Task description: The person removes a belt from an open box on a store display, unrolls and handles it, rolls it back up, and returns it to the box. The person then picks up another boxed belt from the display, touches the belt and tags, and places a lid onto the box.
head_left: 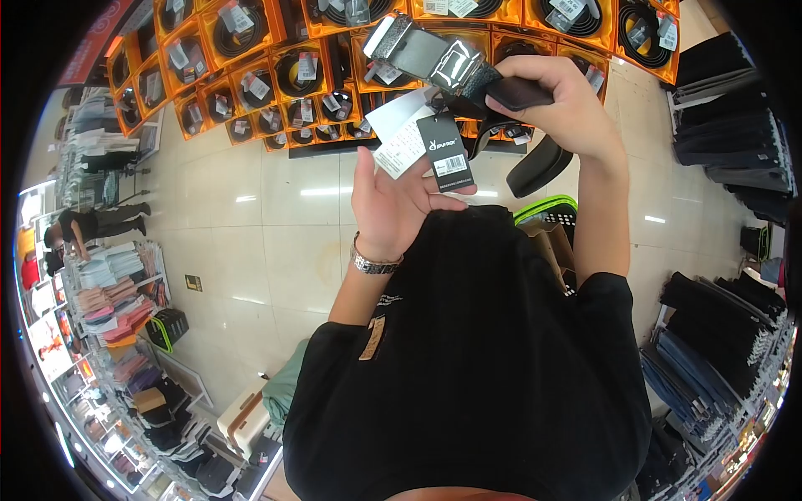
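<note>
My right hand (576,100) grips a black leather belt (541,169) near its buckle end, the strap pinched between thumb and fingers. The metal buckle (428,57) is wrapped in clear film and points up to the left. Below my right hand the rest of the strap hangs in a loop. A black hang tag (444,154) with a barcode sticker and a white printed tag (403,138) dangle from the belt. My left hand (388,209), with a metal watch (375,262) at the wrist, is open palm up under the tags. Its fingertips are partly hidden behind them.
Ahead stands a rack of orange boxes (242,42) with coiled belts. A black basket with a green rim (547,203) is close by my right side. Trousers (723,150) hang at right. Folded clothes (117,309) and a person (96,224) are at left.
</note>
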Available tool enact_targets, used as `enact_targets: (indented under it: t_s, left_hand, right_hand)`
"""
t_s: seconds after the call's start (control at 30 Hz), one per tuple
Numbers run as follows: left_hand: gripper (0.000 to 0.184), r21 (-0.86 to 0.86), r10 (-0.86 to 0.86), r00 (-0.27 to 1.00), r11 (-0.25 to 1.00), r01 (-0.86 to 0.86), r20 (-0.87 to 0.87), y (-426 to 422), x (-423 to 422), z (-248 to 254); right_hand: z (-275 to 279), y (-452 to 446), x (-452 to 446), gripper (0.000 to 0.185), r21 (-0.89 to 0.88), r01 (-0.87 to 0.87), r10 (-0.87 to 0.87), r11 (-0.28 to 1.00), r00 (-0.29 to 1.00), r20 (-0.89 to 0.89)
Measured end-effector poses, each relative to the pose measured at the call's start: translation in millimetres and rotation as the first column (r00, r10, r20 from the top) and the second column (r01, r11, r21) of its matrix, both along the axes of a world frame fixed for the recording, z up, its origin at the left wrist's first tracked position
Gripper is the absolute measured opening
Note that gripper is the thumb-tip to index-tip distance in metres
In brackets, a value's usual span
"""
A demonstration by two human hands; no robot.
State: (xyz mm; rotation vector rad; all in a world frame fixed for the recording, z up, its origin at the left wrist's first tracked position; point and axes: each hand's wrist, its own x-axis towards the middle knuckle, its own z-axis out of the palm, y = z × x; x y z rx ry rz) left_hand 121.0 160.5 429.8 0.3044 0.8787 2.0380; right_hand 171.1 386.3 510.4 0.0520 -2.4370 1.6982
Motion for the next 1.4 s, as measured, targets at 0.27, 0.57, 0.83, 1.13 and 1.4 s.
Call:
enact_targets:
  t_s: [0.27,0.57,0.83,1.13,1.4]
  left_hand:
    - [0.061,0.204,-0.101,0.896,0.979,0.012,0.433,6.6,0.9,-5.2]
    - [0.058,0.439,-0.247,0.829,0.899,0.001,0.503,12.5,1.9,-13.6]
    - [0.047,-0.035,0.079,0.996,0.996,-0.081,-0.041,8.0,7.3,4.3]
    - [0.037,-0.058,0.19,0.973,0.978,-0.199,-0.134,9.2,9.0,32.6]
    - [0.037,-0.064,0.216,0.971,0.973,-0.223,-0.1,10.4,12.9,36.7]
  right_hand:
    - [-3.7,-2.2,-0.7,0.013,0.035,-0.02,0.022,0.999,0.999,-0.037]
    - [-10.2,-5.2,-2.3,0.015,0.018,-0.016,0.016,1.0,1.0,-0.008]
    - [-3.9,-7.6,2.5,0.015,0.054,-0.008,0.008,0.999,1.0,-0.005]
    - [0.0,-34.8,15.1,0.055,0.191,0.085,-0.091,0.978,0.996,0.018]
    - [-4.5,-35.7,17.6,0.052,0.35,0.176,-0.121,0.92,0.977,-0.174]
